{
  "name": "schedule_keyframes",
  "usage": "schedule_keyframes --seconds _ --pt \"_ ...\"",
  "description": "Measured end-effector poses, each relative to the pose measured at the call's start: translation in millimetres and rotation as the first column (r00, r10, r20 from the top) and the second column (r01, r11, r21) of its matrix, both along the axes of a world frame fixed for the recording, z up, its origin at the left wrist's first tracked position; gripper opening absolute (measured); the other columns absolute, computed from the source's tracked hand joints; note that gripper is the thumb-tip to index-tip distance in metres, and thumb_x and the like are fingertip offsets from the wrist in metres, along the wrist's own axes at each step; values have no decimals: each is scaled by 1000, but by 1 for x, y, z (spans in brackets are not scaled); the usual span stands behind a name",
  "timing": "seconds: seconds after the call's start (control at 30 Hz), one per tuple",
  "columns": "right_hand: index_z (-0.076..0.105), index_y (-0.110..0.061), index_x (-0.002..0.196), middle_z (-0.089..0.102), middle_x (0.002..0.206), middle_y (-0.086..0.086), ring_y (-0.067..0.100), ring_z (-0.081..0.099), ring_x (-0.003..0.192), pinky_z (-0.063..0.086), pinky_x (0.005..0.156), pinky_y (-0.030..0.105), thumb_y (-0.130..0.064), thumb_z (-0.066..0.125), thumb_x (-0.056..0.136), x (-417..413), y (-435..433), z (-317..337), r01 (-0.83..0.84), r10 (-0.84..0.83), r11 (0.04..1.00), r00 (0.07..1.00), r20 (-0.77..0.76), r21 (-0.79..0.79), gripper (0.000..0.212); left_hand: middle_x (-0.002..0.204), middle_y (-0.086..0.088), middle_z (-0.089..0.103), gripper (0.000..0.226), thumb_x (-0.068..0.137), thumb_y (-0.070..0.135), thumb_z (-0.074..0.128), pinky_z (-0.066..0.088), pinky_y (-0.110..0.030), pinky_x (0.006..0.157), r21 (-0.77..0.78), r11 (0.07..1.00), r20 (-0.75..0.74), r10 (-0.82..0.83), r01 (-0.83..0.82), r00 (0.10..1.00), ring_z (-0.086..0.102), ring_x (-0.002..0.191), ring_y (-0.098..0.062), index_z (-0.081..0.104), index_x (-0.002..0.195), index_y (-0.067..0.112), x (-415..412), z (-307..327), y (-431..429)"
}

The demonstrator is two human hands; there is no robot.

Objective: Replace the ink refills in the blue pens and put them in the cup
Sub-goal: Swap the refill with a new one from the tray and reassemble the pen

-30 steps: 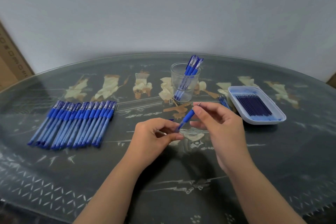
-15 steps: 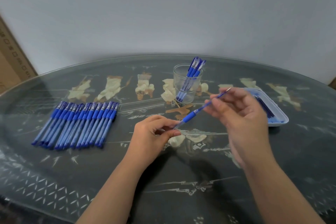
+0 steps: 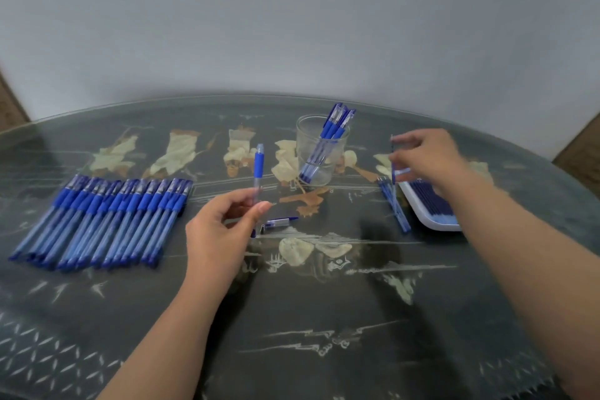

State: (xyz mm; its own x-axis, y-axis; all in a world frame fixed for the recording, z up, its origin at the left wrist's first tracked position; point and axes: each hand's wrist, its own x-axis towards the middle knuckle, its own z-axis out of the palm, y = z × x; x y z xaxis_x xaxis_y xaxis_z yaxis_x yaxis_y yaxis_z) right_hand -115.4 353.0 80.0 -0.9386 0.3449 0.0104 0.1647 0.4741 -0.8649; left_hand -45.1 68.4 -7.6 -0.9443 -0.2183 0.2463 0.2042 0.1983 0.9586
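Note:
My left hand (image 3: 224, 230) pinches a blue pen barrel (image 3: 258, 169) and holds it upright over the middle of the table. A small pen piece (image 3: 279, 222) lies on the table just right of that hand. My right hand (image 3: 428, 159), blurred, pinches a thin ink refill (image 3: 392, 156) above the left end of the white tray (image 3: 435, 225), which holds dark blue refills. A few loose refills (image 3: 394, 204) lie on the table beside the tray. The glass cup (image 3: 308, 140) stands at the back centre with several blue pens leaning in it.
A row of several blue pens (image 3: 97, 221) lies side by side on the left of the dark glass-topped table (image 3: 324, 318). A wall runs close behind the table's far edge. Brown furniture shows at both far corners.
My right hand drew the refill out of the pen and carried it right to the tray. My left hand turned the barrel upright.

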Motion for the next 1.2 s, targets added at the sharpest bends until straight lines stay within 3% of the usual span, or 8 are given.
schedule_keyframes --seconds 0.13,0.27,0.47,0.63,0.73,0.93,1.2 --pt "65 -7 119 68 85 10 27 71 75 62 70 41 7 71 83 -21 2 -27 -24 -4 988 982 188 150 39 87 4 71 29 75 26 77 52 -11 64 10 1000 11 2 -2 1000 65 73 -2 73 104 23 -2 -1 0" --pt "62 -9 121 69 101 18 28 72 79 62 69 44 7 74 80 -31 1 -38 -36 -3 984 974 225 173 46 85 4 72 27 75 22 78 49 -7 61 13 1000 12 -1 1 1000 64 71 1 74 102 23 -2 -1 2" --pt "58 -8 126 64 80 9 24 69 72 62 69 42 8 72 82 -35 -2 -40 -77 16 971 966 259 228 49 85 2 72 24 76 20 79 49 -8 60 10 1000 12 4 -5 1000 64 70 -1 74 99 24 -2 -1 3" --pt "60 -9 125 64 113 17 24 70 72 60 55 32 5 76 80 -39 -2 -44 -99 4 938 961 277 332 50 85 5 71 22 75 23 79 50 -8 60 -5 1000 20 4 -4 1000 65 73 -3 73 96 29 -1 -1 2" --pt "62 -11 124 60 127 13 24 70 75 61 59 34 3 77 79 -39 -1 -47 -120 3 906 961 278 405 50 84 4 71 24 76 22 78 50 -9 59 -6 1000 21 -10 10 1000 65 73 -4 74 99 25 -1 0 2" --pt "63 -9 126 52 138 12 25 68 70 62 65 39 5 75 80 -36 -1 -47 -126 -3 870 965 261 476 49 84 6 71 29 69 35 75 58 -21 65 8 1000 31 -26 25 999 66 74 -5 74 98 29 0 1 1" --pt "63 -10 125 48 141 12 27 69 73 62 64 40 8 69 83 -36 2 -49 -124 -11 838 970 244 531 47 84 6 72 29 67 39 72 54 -15 64 5 999 28 -37 36 999 67 77 -7 72 95 34 1 2 0"
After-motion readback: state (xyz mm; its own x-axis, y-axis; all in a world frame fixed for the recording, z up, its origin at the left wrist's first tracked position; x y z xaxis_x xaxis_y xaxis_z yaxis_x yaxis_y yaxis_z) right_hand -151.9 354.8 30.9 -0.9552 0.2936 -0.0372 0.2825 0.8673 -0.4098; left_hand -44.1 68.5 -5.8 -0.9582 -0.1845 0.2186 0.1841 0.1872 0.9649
